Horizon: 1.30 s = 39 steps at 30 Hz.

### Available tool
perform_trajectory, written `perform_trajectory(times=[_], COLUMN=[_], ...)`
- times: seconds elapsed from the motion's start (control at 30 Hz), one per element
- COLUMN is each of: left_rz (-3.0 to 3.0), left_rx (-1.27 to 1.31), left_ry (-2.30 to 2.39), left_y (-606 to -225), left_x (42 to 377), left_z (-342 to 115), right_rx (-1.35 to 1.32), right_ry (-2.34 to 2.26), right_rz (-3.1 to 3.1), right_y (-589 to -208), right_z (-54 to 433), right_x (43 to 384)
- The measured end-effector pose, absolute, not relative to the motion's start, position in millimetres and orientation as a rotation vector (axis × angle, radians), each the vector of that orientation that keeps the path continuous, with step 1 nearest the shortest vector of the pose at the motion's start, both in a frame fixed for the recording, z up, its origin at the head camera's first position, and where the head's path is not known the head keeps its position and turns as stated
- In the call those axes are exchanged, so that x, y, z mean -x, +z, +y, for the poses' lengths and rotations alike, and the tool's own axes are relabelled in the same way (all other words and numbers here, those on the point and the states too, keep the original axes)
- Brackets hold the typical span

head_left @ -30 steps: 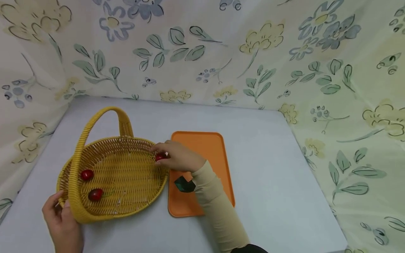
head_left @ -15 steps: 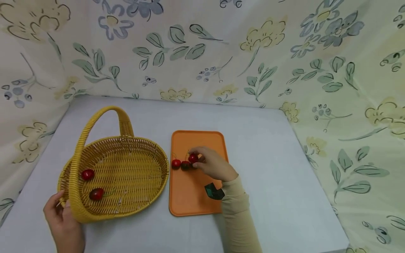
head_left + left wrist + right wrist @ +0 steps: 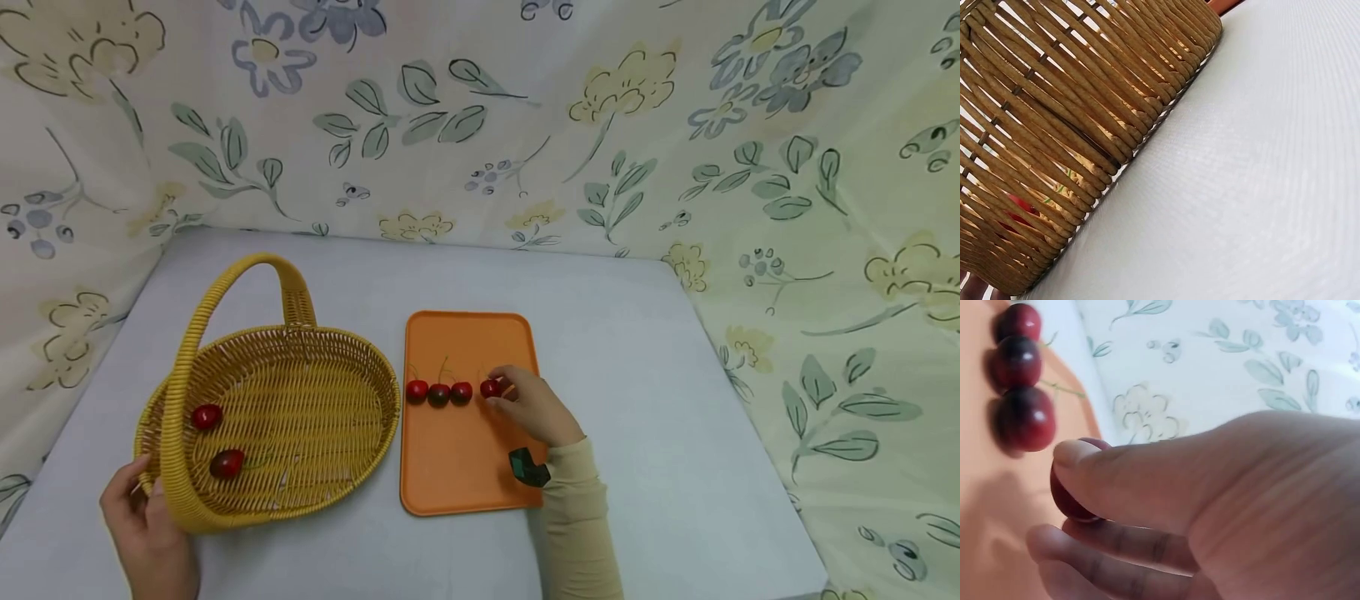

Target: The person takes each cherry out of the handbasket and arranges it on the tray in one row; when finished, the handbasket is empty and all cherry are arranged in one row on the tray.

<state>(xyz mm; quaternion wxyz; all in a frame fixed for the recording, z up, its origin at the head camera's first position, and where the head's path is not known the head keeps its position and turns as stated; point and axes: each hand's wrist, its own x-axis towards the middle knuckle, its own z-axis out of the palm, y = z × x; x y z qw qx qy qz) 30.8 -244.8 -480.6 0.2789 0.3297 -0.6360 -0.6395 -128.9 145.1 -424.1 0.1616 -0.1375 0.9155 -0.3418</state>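
Note:
My right hand [image 3: 534, 406] pinches a dark red cherry [image 3: 491, 388] between thumb and fingers, low over the orange tray [image 3: 465, 467]. Left of it, three cherries [image 3: 438, 395] with thin stems stand in a row across the tray; a small gap parts the row from the held one. In the right wrist view the thumb covers part of the held cherry [image 3: 1072, 497]. My left hand [image 3: 153, 533] grips the near left rim of the yellow wicker basket [image 3: 360, 479]. Inside the basket lie two more cherries, one red [image 3: 206, 417] and one darker [image 3: 227, 463].
The basket's tall arched handle [image 3: 197, 325] rises over its left side. Both basket and tray stand on a white table [image 3: 622, 350], the tray close to the basket's right side. Floral cloth [image 3: 480, 142] hangs behind the table and along its sides.
My right hand has carried the cherry from the basket's right rim to the tray, then a little right and nearer, past the row's end. My left hand stays on the basket.

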Motion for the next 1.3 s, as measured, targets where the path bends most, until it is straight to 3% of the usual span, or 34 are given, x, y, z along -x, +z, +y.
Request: perform_trajectory(times=[0.73, 1.13, 1.3], left_rz=[-1.715, -1.663, -1.698], left_rx=[-0.873, -0.766, -0.795], left_ry=[-1.727, -1.798, -1.805], left_y=[-480.7, -480.6, -478.9], left_x=[-31.3, -34.8, -34.6], left_z=[-246.8, -248.4, -248.1], right_rx=[0.401, 0.382, 0.356], right_ry=[-0.933, -0.86, -0.804], right_rz=[2.675, 2.679, 2.714], right_y=[-447.0, -444.7, -423.9], right_z=[138.0, 134.6, 133.5], right_x=[132.3, 130.2, 124.1])
